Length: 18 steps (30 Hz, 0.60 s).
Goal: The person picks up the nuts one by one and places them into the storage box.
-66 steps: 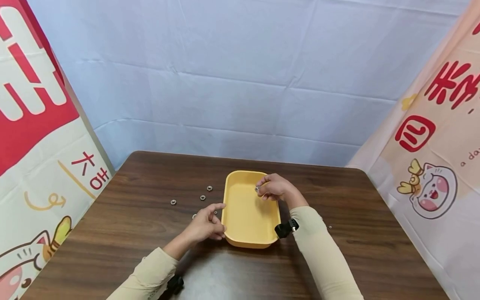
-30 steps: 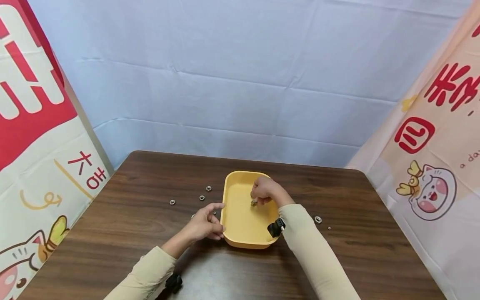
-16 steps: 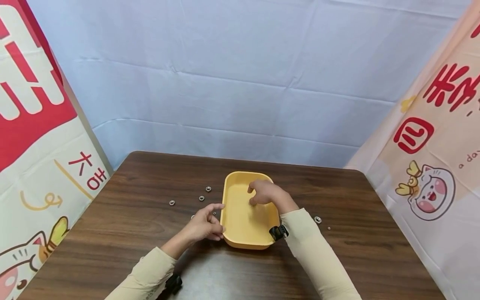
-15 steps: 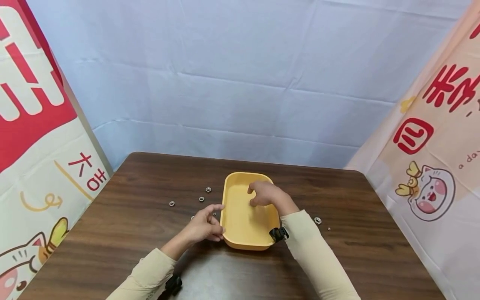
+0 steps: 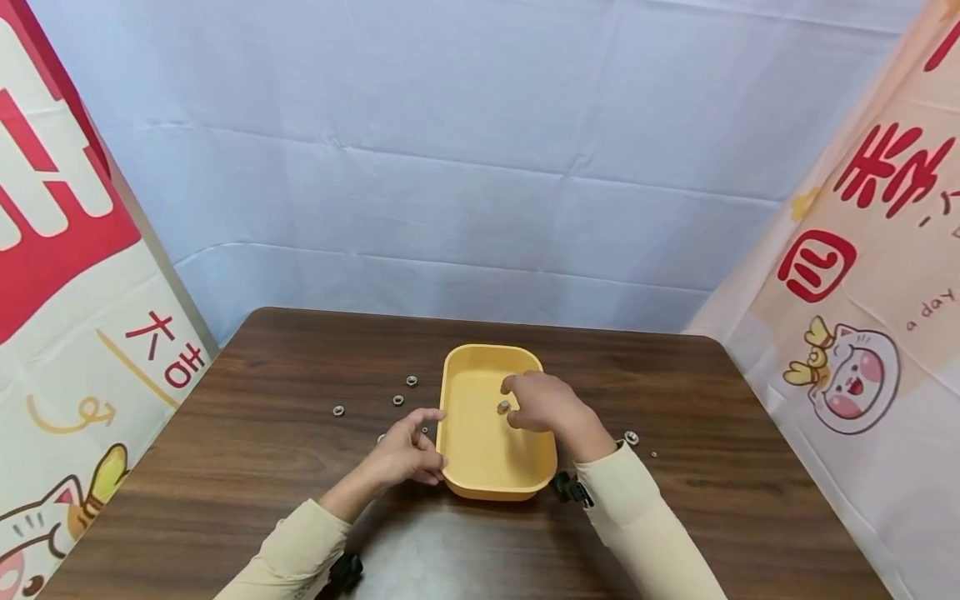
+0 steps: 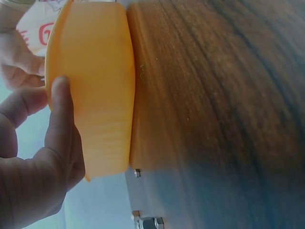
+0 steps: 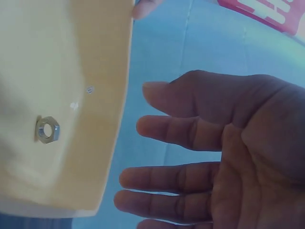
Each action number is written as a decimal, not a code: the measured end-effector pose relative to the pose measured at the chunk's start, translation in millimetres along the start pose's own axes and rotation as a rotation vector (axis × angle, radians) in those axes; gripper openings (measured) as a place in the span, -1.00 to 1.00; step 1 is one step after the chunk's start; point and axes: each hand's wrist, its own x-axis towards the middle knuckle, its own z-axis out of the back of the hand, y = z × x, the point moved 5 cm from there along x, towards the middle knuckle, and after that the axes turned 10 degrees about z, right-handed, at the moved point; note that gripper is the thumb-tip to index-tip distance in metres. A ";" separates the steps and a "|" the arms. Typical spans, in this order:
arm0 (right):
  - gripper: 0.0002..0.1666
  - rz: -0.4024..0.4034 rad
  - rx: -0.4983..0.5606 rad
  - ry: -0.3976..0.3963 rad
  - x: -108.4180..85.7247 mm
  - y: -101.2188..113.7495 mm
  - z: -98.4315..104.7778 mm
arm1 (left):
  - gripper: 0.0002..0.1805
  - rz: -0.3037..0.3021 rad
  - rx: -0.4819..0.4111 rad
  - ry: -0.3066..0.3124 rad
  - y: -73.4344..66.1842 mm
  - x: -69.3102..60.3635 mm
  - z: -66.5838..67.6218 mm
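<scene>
A yellow tray (image 5: 495,482) stands on the table. Fingertips of my left hand (image 5: 408,450) touch its left rim, thumb and forefinger spread apart along it; the left wrist view shows them against the outer wall (image 6: 102,71). Over the tray's right side hovers my right hand (image 5: 551,408), its fingers parted. The right wrist view confirms that nothing lies between those fingers (image 7: 176,179). A metal hex nut (image 5: 503,407) lies on the tray floor, just left of the right fingertips; the same nut (image 7: 49,130) is plain in the right wrist view.
Left of the tray lie loose nuts, among them one (image 5: 339,411) farthest left, another (image 5: 412,381) towards the back and a tiny one (image 5: 424,430) near the left hand. To the right are a larger nut (image 5: 632,437) and a tiny one (image 5: 654,454).
The nut that my right hand was pinching has been lowered into the tray and let go. That hand has since drawn back to the right. My left hand stays at the rim.
</scene>
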 end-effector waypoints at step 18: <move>-0.52 -0.027 0.011 -0.014 -33.1 -12.8 0.6 | -0.20 -0.003 -0.015 0.002 14.4 12.9 4.4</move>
